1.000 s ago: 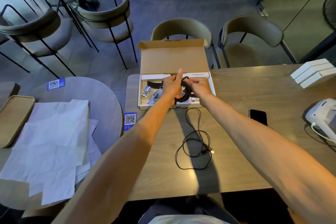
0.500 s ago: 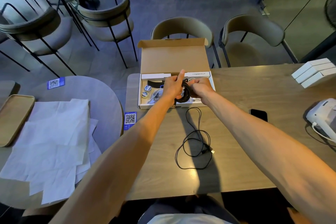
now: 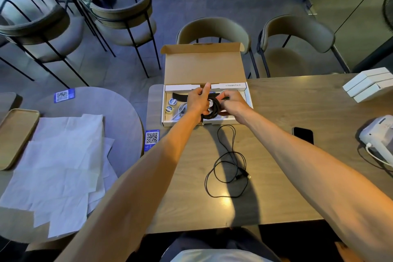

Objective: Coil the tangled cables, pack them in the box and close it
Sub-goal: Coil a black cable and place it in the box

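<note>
Both hands reach out over the open cardboard box (image 3: 246, 100) at the far edge of the wooden counter (image 3: 287, 176). The left hand (image 3: 196, 102) has its fingers (image 3: 205, 89) curled around the left side of a coiled black cable (image 3: 213, 110), with the forefinger stretched straight up toward the raised lid (image 3: 204, 66). The right hand (image 3: 234, 105) pinches the right side of the same coil, thumb and fingertips closed on the loops. The coil hangs between the two sets of fingers, just above the box tray and over its near wall.

To the left of the left fingers, inside the tray, lie a flat black strap (image 3: 179, 96), two small round blue-and-white items (image 3: 171, 105) and a white cable (image 3: 181, 110). What sits under the right fingers is hidden by the hand.

Nearer the person than the fingers, a second thin black cable (image 3: 228, 168) lies loose and uncoiled on the counter, its plug (image 3: 244, 175) at its right side. Well to the right of the right fingers rest a dark phone (image 3: 303, 135), a white device (image 3: 376, 136) and stacked white boxes (image 3: 368, 84).
</note>
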